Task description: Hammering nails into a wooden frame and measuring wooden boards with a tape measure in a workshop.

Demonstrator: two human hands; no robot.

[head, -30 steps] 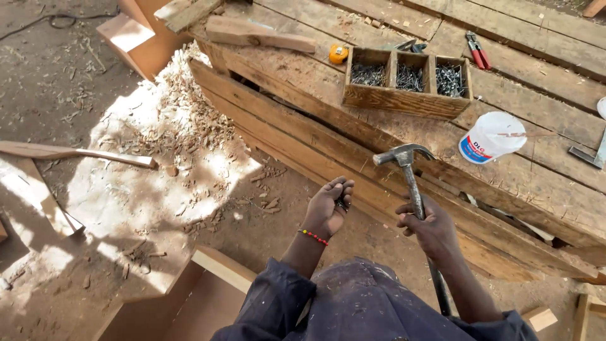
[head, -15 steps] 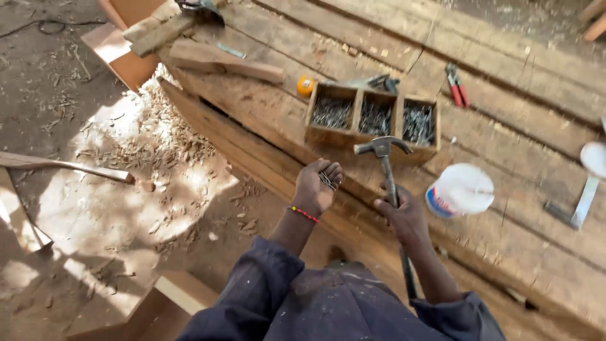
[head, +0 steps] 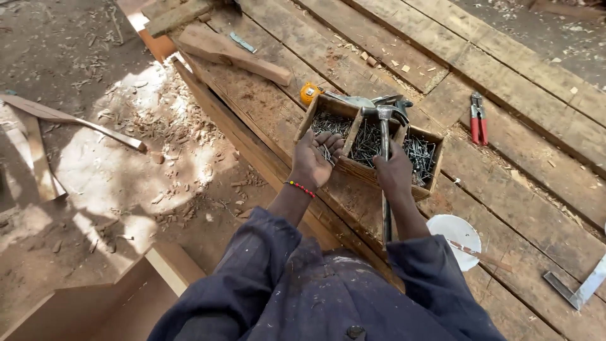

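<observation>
Head view, looking down on a rough plank worktop (head: 517,189) strewn with chips. Near its middle, a wooden tray (head: 353,169) split into three compartments, each holding loose grey nails (head: 420,155). Just behind the tray's left corner, a small round orange tape measure (head: 309,93). At the near edge, right of the arms, a white round tub (head: 451,230) with a thin stick laid over its rim; contents not readable. Left hand (head: 314,161) over the tray's left compartment, fingers curled together around a bunch of nails, beaded bracelet on the wrist. Right hand (head: 394,173) over the middle compartment, clamped on the metal shaft of a claw hammer (head: 384,129), head up and pointing away above the tray's far wall. Farther right on the planks, red-handled pincers (head: 478,120); at the right edge, a metal square (head: 579,290). Towards the far left end, a wooden block (head: 233,53) lying flat. Below the worktop, dirt floor (head: 82,151) covered with shavings, and a pale wooden box (head: 107,297) at bottom left
</observation>
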